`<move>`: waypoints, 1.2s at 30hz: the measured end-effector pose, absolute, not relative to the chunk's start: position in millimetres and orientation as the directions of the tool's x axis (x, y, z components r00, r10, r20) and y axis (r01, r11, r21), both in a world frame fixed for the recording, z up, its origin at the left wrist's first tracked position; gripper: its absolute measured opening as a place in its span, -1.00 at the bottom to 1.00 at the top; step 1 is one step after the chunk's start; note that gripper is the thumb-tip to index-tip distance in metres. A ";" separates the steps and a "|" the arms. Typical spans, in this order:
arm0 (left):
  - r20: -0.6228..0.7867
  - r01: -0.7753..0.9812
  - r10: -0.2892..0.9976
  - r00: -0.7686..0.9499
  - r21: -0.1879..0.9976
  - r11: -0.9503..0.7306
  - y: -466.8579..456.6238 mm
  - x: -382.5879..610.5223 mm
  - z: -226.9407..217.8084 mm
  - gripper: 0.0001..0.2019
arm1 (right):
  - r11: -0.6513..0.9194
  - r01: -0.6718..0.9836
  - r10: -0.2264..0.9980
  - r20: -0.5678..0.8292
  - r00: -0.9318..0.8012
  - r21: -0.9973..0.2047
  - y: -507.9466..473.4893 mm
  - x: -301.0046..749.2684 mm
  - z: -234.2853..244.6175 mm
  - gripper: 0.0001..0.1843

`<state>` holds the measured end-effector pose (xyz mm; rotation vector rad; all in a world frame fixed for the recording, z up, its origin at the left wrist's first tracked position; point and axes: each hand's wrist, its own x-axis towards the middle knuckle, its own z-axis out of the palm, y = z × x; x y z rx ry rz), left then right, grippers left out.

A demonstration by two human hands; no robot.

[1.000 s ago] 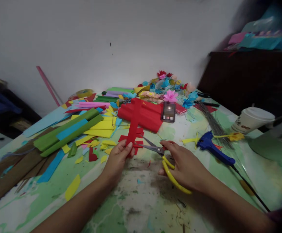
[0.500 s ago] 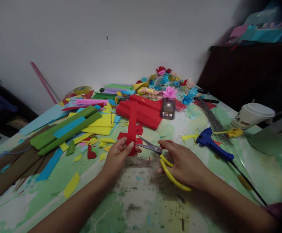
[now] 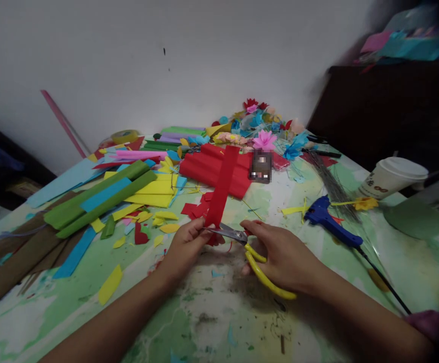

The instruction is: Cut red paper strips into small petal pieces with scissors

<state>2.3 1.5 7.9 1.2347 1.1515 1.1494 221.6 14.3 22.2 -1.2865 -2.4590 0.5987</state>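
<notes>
My left hand [image 3: 187, 243] pinches the lower end of a long red paper strip [image 3: 222, 189], which slants up and to the right. Yellow-handled scissors [image 3: 267, 277] are in my right hand [image 3: 282, 252], with fingers wrapped around the grips. Their blades lie across the strip close to my left fingertips; one blade passes in front and the other is partly behind the paper. Short red paper pieces [image 3: 195, 207] lie just beyond my left hand. Behind the strip rests a larger folded bundle of red crepe paper [image 3: 199, 169].
A blue glue gun [image 3: 331, 222] and thin wires [image 3: 329, 176] lie to the right, near a lidded paper cup [image 3: 391, 179]. Green paper rolls [image 3: 102, 199] and yellow sheets [image 3: 153, 194] spread left. Paper flowers [image 3: 257, 118] are heaped against the wall.
The red strip has tilted from near upright to leaning right. The scissor blades have moved from beside the strip to across it, and they are closer together.
</notes>
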 end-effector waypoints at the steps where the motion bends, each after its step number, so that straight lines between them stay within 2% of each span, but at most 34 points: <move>1: -0.012 -0.003 0.996 0.086 1.000 0.012 1.5 2.6 8.1 -0.87 | 0.509 0.703 0.829 0.063 -0.556 -0.496 14.1 221.6 22.3 -0.17; 7: -0.010 0.049 0.991 0.131 0.999 0.004 2.9 0.3 13.0 -0.84 | 0.484 0.717 0.839 0.034 -0.543 -0.501 13.8 222.7 21.9 -0.23; 21: -0.106 0.081 0.973 0.207 0.993 0.091 7.5 -7.6 10.5 -0.83 | 0.453 0.718 0.836 -0.028 -0.548 -0.529 11.8 222.8 29.2 -0.44; 36: -0.142 0.081 0.964 0.227 0.989 0.127 10.3 -11.1 7.2 -0.79 | 0.453 0.720 0.841 -0.016 -0.541 -0.526 14.8 224.2 24.1 -0.47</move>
